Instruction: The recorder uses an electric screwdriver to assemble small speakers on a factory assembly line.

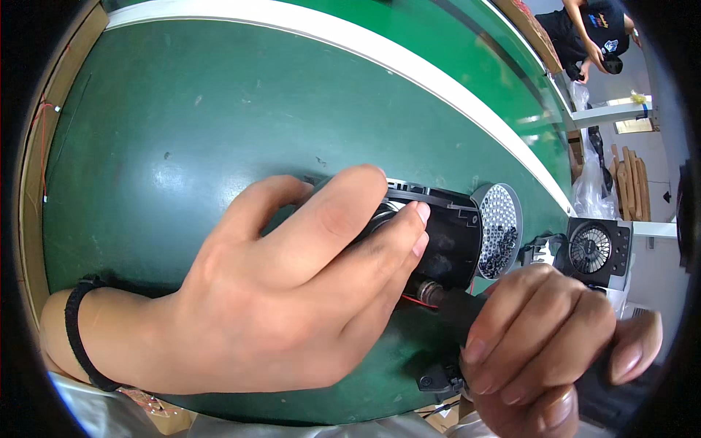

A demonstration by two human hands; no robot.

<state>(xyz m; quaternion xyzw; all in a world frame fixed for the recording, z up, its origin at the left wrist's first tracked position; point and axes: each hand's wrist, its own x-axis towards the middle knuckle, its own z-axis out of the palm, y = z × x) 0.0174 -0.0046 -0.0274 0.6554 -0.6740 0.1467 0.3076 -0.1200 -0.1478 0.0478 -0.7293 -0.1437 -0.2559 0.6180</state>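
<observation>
My left hand (pixel 292 285), a black band on its wrist, is closed around a black plastic housing (pixel 453 252) near the middle of the bench, its fingertips pressing inside the part. A round piece in the housing is mostly hidden by those fingers. My right hand (pixel 540 328) is wrapped around a dark power screwdriver (pixel 460 306). The tool's metal collar (pixel 431 292) points left at the housing's near side; whether its tip touches is hidden. A short red wire (pixel 420 301) shows beside the collar. Beyond the housing sits a grey round dish (pixel 520 219) with small black screws (pixel 500 252).
A black fan unit (pixel 590 248) stands at the right, beside other parts. A black bracket-like piece (pixel 438 379) lies near the front edge. A white rail (pixel 409 55) separates the green bench (pixel 146 109) from a green surface behind. A co-worker (pixel 602 36) is at the far right.
</observation>
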